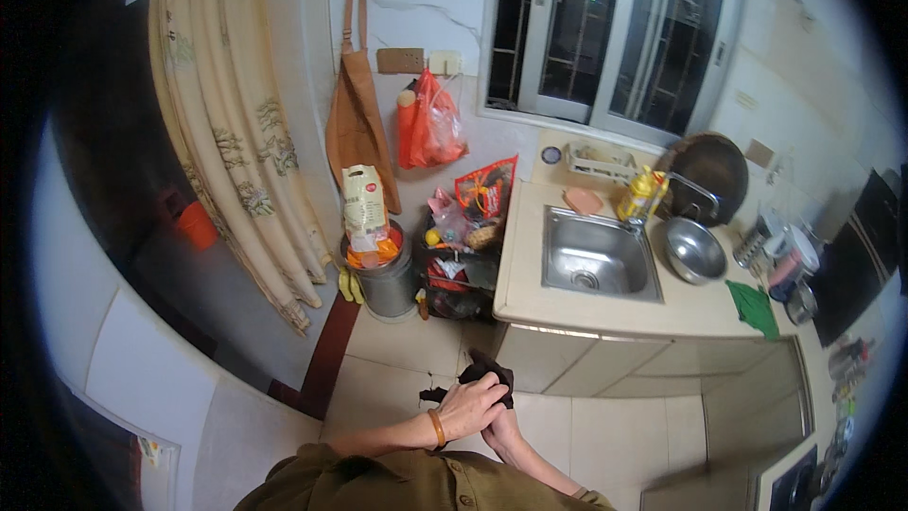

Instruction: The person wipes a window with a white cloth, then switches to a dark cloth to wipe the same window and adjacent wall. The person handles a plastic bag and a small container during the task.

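A crumpled black cloth (488, 369) is bunched up in front of my body, above the tiled floor, with a ragged end sticking out to the left. My left hand (469, 408), with an amber-coloured bangle on its wrist, presses over the cloth with bent fingers. Just below and to the right, my right hand (502, 429) grips the same cloth from underneath. The two hands touch, and the left one covers part of the right hand's fingers.
Ahead on the right stands a counter (518, 298) with a steel sink (599, 255), a steel bowl (695, 250) and a green cloth (753, 309). A loaded rack (461, 277) and a metal bin (386, 291) stand left of it. A curtain (234, 128) hangs by the doorway.
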Demonstrator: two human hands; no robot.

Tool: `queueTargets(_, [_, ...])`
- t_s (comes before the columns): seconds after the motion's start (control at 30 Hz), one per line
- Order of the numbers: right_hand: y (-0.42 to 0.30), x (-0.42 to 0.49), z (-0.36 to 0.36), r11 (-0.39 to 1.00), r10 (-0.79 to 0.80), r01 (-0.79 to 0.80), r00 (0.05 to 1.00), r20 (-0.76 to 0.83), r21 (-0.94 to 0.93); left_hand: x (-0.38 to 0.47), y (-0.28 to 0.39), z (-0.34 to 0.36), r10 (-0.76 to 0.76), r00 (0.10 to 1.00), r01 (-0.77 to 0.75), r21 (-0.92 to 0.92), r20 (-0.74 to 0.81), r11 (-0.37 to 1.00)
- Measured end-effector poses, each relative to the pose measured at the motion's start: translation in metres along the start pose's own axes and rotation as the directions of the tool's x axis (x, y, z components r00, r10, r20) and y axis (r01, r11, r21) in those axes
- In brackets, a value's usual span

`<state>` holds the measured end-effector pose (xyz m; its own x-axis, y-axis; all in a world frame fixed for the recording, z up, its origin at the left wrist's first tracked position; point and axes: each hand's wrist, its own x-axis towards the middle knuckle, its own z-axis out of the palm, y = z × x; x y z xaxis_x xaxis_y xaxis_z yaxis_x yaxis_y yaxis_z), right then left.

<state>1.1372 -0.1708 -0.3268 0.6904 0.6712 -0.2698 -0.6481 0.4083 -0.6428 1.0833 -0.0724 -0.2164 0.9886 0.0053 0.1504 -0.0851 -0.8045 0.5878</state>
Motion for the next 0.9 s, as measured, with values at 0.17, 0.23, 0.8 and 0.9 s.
queueTargets(0.17, [-0.031, 0.111, 0.028, 0.994, 0.015, -0.021, 0.998, 0.060, 0.105, 0.054, -0.067, -0.019, -0.104, 0.972, 0.079, -0.123, -0.211, 0.989])
queueTargets(0.23, [-0.044, 0.146, 0.052, 0.993, 0.004, -0.017, 0.994, 0.105, 0.116, 0.079, -0.096, -0.035, -0.080, 0.963, 0.045, -0.136, -0.258, 0.990])
queueTargets(0.8, [-0.200, 0.472, 0.189, 0.720, -0.493, 0.492, 0.859, 0.137, -0.490, 0.429, -0.306, -0.271, 0.108, 0.948, -0.245, -0.472, -0.299, 0.847])
queueTargets(0.9, [-0.245, 0.522, 0.216, 0.542, -0.741, 0.749, 0.640, 0.203, -0.382, 0.481, -0.312, -0.305, 0.145, 0.923, -0.349, -0.615, -0.357, 0.707])
